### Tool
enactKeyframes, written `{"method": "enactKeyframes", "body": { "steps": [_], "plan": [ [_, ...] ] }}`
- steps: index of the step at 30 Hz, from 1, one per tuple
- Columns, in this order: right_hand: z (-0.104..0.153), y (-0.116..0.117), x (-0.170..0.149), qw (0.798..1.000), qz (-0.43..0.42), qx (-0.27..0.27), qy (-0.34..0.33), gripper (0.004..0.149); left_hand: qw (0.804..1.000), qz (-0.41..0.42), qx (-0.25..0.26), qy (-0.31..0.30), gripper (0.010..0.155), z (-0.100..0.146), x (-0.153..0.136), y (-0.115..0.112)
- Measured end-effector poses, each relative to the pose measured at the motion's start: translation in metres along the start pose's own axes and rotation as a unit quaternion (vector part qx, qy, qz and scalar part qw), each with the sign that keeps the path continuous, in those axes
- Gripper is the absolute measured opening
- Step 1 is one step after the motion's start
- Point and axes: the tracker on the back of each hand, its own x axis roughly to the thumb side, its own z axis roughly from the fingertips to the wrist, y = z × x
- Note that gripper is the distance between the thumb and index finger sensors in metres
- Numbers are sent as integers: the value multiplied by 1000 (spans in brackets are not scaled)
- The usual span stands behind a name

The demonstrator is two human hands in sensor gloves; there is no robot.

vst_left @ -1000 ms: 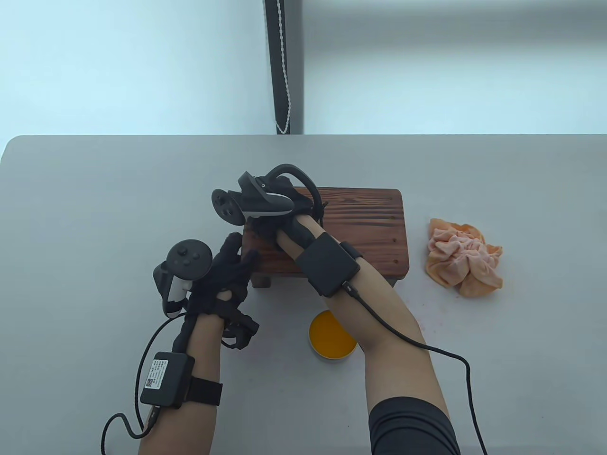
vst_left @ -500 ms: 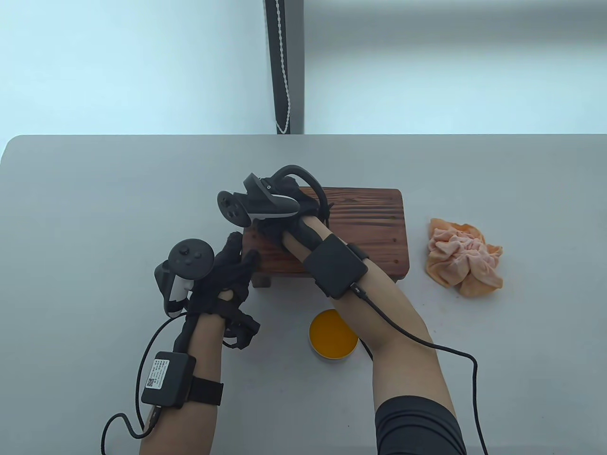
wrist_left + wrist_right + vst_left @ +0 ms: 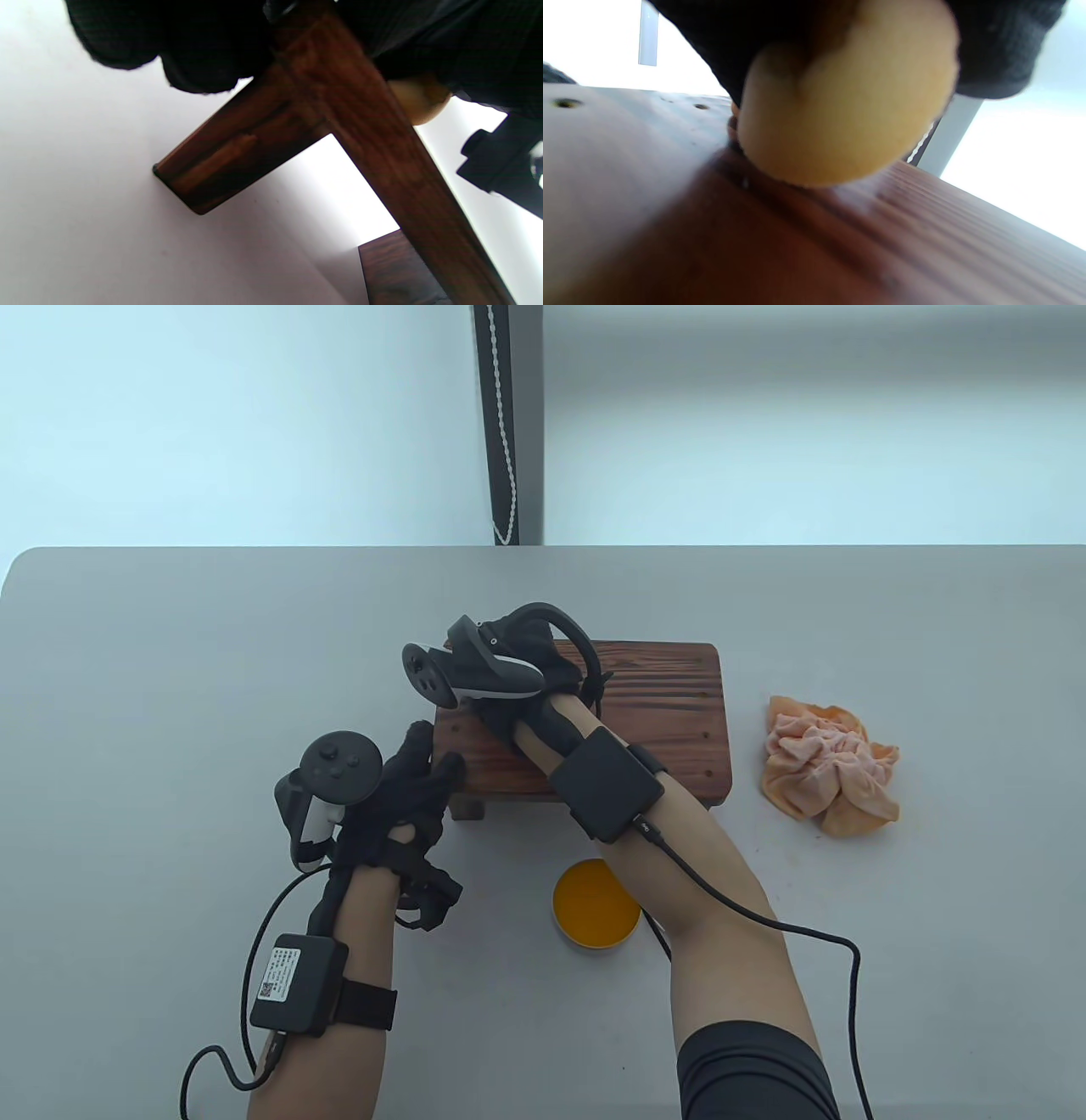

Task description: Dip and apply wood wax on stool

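A small dark brown wooden stool (image 3: 653, 704) stands mid-table. My right hand (image 3: 513, 704) lies over the left part of its top, under its tracker. In the right wrist view its fingers grip a round yellow sponge (image 3: 840, 110) that presses on the stool top (image 3: 755, 237). My left hand (image 3: 424, 772) holds the stool's near left corner, fingers on the left end and thumb at the front edge. The left wrist view shows those fingers (image 3: 178, 46) over the stool's rim (image 3: 360, 118) and a leg (image 3: 220, 161). An open tin of orange wax (image 3: 592, 909) sits in front of the stool, partly behind my right forearm.
A crumpled peach cloth (image 3: 830, 768) lies on the grey table (image 3: 170, 661) to the right of the stool. Cables trail from both wrist units towards the near edge. A dark post with a bead chain (image 3: 506, 432) stands behind the table.
My right hand has slid the sponge a little to the right and away along the stool top. The left hand, the tin and the cloth have stayed put.
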Motion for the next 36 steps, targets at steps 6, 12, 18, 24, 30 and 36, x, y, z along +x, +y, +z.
{"method": "enactKeyframes", "body": {
  "steps": [6, 12, 18, 24, 30, 36],
  "plan": [
    [11, -6, 8, 999, -25, 7, -26, 38, 1000, -7, 6, 2, 81, 1, 2, -1],
    [9, 3, -6, 999, -17, 3, 31, 39, 1000, 0, -1, 1, 81, 0, 0, 0],
    [16, -3, -2, 999, -54, 9, -1, 38, 999, -33, 5, 1, 80, 1, 5, -1],
    [19, 4, -13, 999, -20, 2, 45, 38, 1000, -18, -3, 1, 80, 0, 2, 0],
    [23, 1, -11, 998, -60, 5, 22, 38, 1000, -30, 4, 0, 80, 1, 4, -1],
    [20, 5, -21, 999, -14, 18, 44, 39, 1000, -20, -3, 0, 80, 1, 2, 0]
  ]
}}
